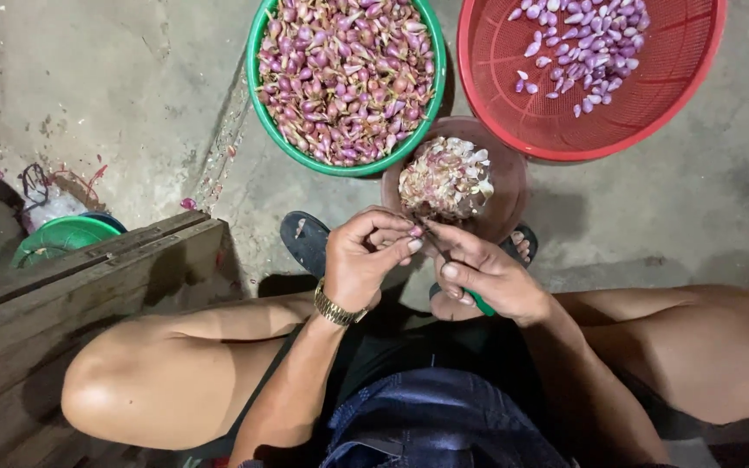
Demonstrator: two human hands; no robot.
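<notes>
One small purple-skinned shallot [413,230] sits pinched at the fingertips of the left hand [361,260], at frame centre, directly above a brown round bowl of papery peelings [504,186]. The right hand [487,276] is closed round a green-handled knife [478,301], its blade touching the bulb. Judgement: the shallot is light, firm, likely slippery once skinned; best held by its ends. At 12 o'clock stands one green round plastic basin of unpeeled shallots [345,78], too many to count. At 1 o'clock, one red perforated plastic basket [591,69] holds some dozens of peeled bulbs. A wooden bench [62,303] lies at 9 o'clock, on the concrete floor [114,78].
</notes>
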